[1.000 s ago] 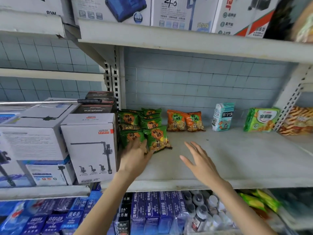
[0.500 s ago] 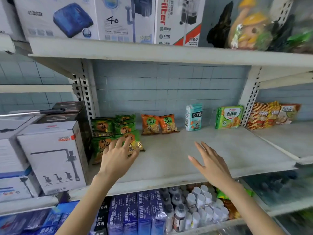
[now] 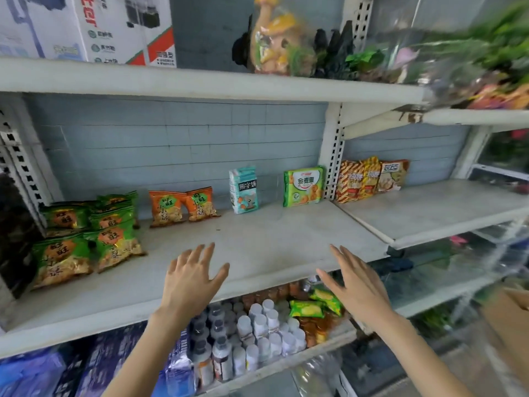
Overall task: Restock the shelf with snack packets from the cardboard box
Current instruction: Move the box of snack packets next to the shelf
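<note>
From the head camera, both hands reach forward over the front part of the middle shelf (image 3: pixel 272 242). The left hand (image 3: pixel 191 282) has its fingers straight and spread, palm down, holding nothing. The right hand (image 3: pixel 355 285) is the same: fingers apart and extended, nothing in it. Whether either palm touches the shelf board cannot be told.

The green snack packets (image 3: pixel 86 233) sit at the far left of this shelf, stacked and overlapping in rows from the back wall to near the front edge, just left of the left hand. Behind them to the right, two orange snack packets (image 3: pixel 183 206) lean side by side against the tiled back wall. Further right stand a teal biscuit carton (image 3: pixel 243 190) and, well apart from it, a green biscuit packet (image 3: pixel 304 186), both upright at the back.

On the neighbouring shelf bay to the right, red-and-yellow snack packets (image 3: pixel 357 179) stand against the wall. A brown cardboard box (image 3: pixel 509 319) shows at the lower right edge, only partly in view.

On the shelf below, white-capped bottles (image 3: pixel 257 330) cluster beside yellow-green packets (image 3: pixel 315 305). On the top shelf stand white filter boxes (image 3: pixel 114 30) and a bagged mushroom ornament (image 3: pixel 274 35).
</note>
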### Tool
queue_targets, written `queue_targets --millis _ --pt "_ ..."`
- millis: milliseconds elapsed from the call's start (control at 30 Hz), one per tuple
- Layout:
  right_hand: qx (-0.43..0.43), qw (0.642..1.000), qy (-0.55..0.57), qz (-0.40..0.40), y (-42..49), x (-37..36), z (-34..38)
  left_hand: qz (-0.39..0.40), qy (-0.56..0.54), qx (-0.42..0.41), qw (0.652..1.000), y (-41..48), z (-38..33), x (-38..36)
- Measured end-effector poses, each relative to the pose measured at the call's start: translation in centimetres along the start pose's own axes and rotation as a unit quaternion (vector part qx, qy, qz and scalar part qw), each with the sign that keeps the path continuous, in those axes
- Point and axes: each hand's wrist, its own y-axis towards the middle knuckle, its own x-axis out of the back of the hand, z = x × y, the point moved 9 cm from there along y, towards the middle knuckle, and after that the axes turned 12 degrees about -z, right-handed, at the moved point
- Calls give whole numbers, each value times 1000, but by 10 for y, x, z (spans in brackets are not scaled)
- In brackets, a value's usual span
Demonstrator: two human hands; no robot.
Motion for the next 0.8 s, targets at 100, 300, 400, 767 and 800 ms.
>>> queue_targets --millis 100,300,400,767,800 --pt "-28 1000 -8 -10 -11 14 -47 14 -16 -21 1000 -3 -43 -16" --pt "-109 994 3 -18 -37 35 -128 41 -51 -77 995 0 -124 -45" --pt "-159 987 5 -21 -51 40 -163 54 -66 -111 990 9 -160 -60" --pt "-303 951 -29 -57 -53 60 -282 78 -116 -244 960 62 -312 -129" --pt "-312 947 -34 -63 -50 61 -291 79 -121 -253 957 69 -326 -135"
